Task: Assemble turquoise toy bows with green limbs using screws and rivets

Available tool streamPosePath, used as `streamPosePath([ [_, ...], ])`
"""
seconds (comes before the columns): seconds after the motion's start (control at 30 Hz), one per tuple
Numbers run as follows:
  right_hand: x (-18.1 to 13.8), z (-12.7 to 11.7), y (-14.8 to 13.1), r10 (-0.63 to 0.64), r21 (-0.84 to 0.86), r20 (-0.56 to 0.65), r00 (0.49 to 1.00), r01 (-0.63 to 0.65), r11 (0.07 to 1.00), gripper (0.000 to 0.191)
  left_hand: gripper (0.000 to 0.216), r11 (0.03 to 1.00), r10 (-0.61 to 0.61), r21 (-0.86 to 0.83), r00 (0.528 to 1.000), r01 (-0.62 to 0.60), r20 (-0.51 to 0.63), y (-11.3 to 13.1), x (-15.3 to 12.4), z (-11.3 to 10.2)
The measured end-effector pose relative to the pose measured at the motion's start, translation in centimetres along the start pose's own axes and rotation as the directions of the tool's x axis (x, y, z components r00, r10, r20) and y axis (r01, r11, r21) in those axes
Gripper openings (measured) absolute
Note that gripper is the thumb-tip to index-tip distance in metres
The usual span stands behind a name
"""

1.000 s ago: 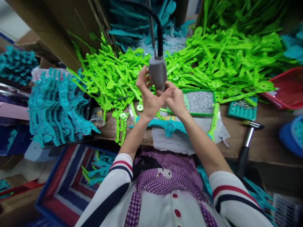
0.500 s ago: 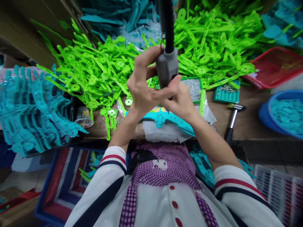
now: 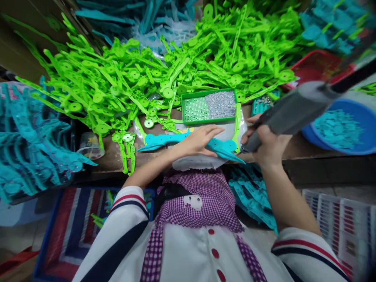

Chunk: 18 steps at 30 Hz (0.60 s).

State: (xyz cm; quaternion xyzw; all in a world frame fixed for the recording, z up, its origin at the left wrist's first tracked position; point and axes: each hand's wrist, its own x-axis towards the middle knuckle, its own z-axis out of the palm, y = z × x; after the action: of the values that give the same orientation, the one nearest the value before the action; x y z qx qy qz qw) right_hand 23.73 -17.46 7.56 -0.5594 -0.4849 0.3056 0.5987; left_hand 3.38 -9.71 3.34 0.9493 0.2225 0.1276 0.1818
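Observation:
My right hand is wrapped round a grey electric screwdriver, tilted with its tip end down toward the right end of a long turquoise plastic piece. That piece lies across the table's front edge, with a lime-green arm at its right end and another lime-green arm at its left. Over the middle of the turquoise piece lies my left hand, fingers stretched out to the right and thumb apart. It hides part of the piece. The screwdriver's bit is hard to make out.
Behind the piece stands a green tray of small metal screws. A big heap of lime-green parts covers the back. Stacked turquoise parts are on the left. A blue basin and a red tray stand on the right.
The screwdriver has swung from upright at the middle to tilted at the right, held in my right hand. My left hand has left it and come down over the turquoise piece.

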Motion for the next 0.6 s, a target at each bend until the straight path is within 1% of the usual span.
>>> streamPosePath([
  [0.03,-0.8,-0.4,0.3,0.013,-0.007,-0.01,1.0,-0.013,1.0,0.043,0.081,1.0,-0.003,-0.001,0.996,0.004,0.094,-0.6,-0.1,1.5],
  [0.07,-1.4,-0.7,0.6,0.027,-0.011,-0.013,1.0,-0.027,1.0,0.047,0.076,1.0,-0.004,-0.001,0.988,0.004,0.156,-1.0,-0.1,2.8],
  [0.1,-2.0,-0.7,0.7,0.043,-0.014,-0.014,0.999,-0.043,0.999,0.051,0.071,1.0,-0.009,0.001,0.981,0.009,0.193,-1.3,0.0,3.6],
  [0.13,-2.3,-0.6,0.8,0.056,-0.016,-0.02,0.998,-0.056,0.998,0.054,0.067,1.0,-0.011,0.002,0.979,0.01,0.205,-1.6,0.1,4.1],
  [0.23,-2.8,-0.1,1.1,0.081,0.008,-0.054,0.995,-0.081,0.997,0.059,0.059,1.0,0.012,-0.011,0.979,-0.01,0.202,-1.8,0.7,4.2],
  [0.37,-3.1,0.0,1.6,0.111,0.063,-0.09,0.99,-0.106,0.992,0.058,0.06,0.999,0.038,-0.033,0.978,-0.032,0.206,-1.9,0.8,3.7],
  [0.5,-3.7,-0.4,2.1,0.103,-0.031,-0.036,0.994,-0.104,0.994,0.063,0.06,0.997,0.046,-0.068,0.981,-0.033,0.191,-2.2,0.8,3.8],
  [0.6,-4.2,-0.5,2.4,0.09,-0.047,-0.038,0.995,-0.091,0.995,0.067,0.058,0.997,0.042,-0.076,0.981,-0.028,0.19,-2.3,0.9,3.9],
])
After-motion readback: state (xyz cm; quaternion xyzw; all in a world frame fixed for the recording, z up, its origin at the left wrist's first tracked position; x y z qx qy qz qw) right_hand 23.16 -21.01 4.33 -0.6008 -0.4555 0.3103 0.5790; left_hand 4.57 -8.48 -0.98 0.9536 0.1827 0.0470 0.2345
